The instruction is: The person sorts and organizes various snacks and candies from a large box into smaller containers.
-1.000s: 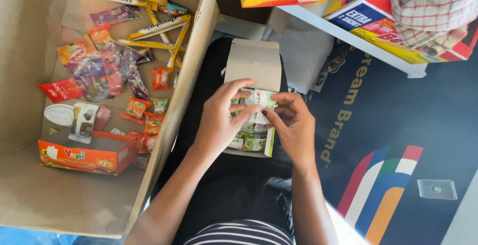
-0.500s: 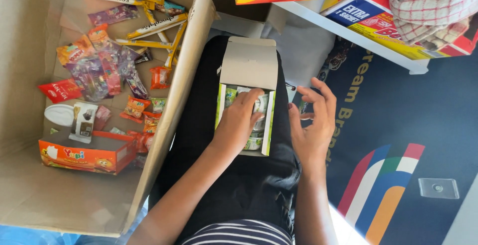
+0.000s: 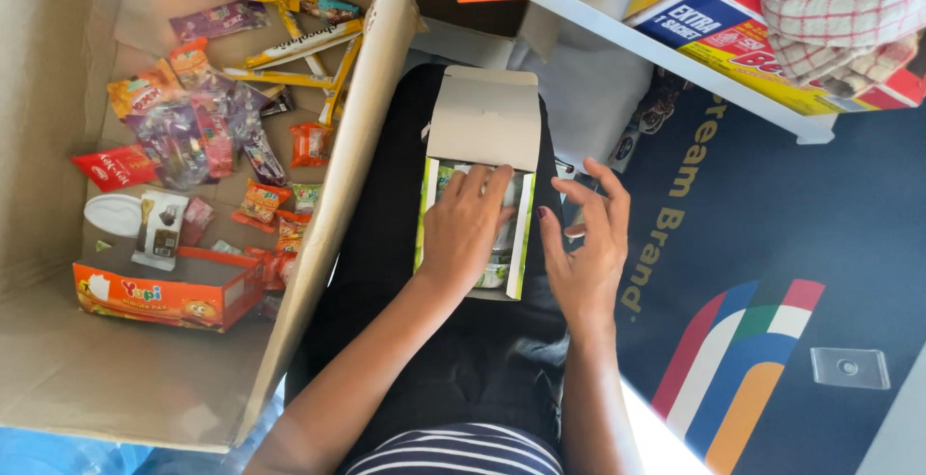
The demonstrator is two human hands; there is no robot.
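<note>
Since half a second ago the right hand (image 3: 586, 248) has come closer to the small open box (image 3: 479, 186) on the lap, fingers spread and empty, while the left hand (image 3: 465, 229) presses flat inside it, so the box could tip sideways.
</note>
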